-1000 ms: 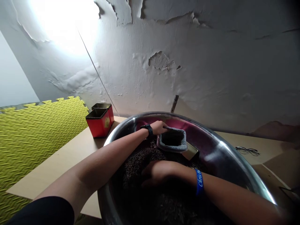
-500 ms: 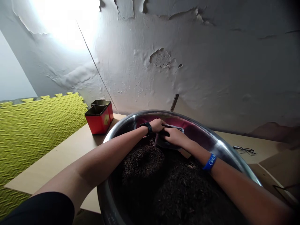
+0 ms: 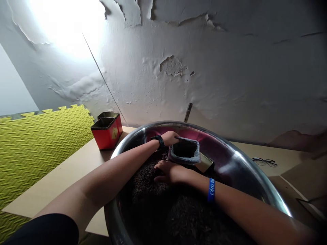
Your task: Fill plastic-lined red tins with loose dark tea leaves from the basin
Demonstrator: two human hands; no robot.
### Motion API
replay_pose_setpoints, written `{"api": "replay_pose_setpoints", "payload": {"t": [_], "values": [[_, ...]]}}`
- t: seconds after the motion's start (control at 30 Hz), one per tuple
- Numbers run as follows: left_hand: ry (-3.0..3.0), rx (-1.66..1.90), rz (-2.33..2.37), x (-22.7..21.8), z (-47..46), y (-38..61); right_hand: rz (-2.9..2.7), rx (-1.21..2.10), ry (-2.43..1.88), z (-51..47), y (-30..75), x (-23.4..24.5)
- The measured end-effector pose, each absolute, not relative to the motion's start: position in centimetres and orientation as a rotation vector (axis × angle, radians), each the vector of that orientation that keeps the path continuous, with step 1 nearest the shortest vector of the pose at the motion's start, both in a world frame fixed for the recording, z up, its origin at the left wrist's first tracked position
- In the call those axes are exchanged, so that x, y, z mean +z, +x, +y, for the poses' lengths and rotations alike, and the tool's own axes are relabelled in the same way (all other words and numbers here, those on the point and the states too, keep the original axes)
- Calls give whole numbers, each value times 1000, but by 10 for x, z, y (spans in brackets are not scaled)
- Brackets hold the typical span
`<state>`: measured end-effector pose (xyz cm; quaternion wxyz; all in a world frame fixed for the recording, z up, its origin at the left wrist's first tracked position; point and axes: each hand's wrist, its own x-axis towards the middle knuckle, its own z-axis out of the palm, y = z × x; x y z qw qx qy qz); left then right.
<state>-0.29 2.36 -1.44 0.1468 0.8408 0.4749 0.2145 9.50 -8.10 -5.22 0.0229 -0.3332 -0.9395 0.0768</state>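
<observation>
Blistered, peeling plaster covers the wall (image 3: 230, 78) behind the bench (image 3: 63, 173), with strong light washing over its upper left. Off to the left I can see a yellow foam mat (image 3: 46, 146), and near it, on the bench, two open-topped red tins: a front tin (image 3: 105, 134) and a rear tin (image 3: 118, 125) touching behind it. Folded glasses (image 3: 265, 161) lie on the right side, outside the big steel basin (image 3: 237, 156).

Within that basin sits a square container (image 3: 184, 160), its mouth upward and a thin plastic liner (image 3: 198, 151) turned out over the rim. Fingers of the left hand (image 3: 170, 138), just beyond a black watch (image 3: 160, 141), pinch the container's far left corner. Nearer the person, the right hand (image 3: 176, 173), below a blue wristband (image 3: 211, 190), is over the loose dark flakes (image 3: 145, 177), its fingers spread and the thumb apart, gripping nothing that I can make out.

As it stands, the liner is in place and its mouth is not closed; plenty of flakes lie loose in the basin. How full the container is I can't tell, its inside being too dark.
</observation>
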Motion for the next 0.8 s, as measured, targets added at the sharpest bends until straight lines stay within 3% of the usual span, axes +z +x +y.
{"api": "replay_pose_setpoints", "payload": {"t": [0.17,0.27,0.47,0.8], "values": [[2408,616,1393,-13,22,-2,-2928,883,-911,-95,83,-63],[2410,616,1380,-13,22,-2,-3042,1015,-676,-112,76,-48],[2409,591,1384,-9,18,-2,-3095,788,-488,-111,81,-16],[2459,578,1250,-10,22,-6,-2746,478,-953,-40,136,32]]}}
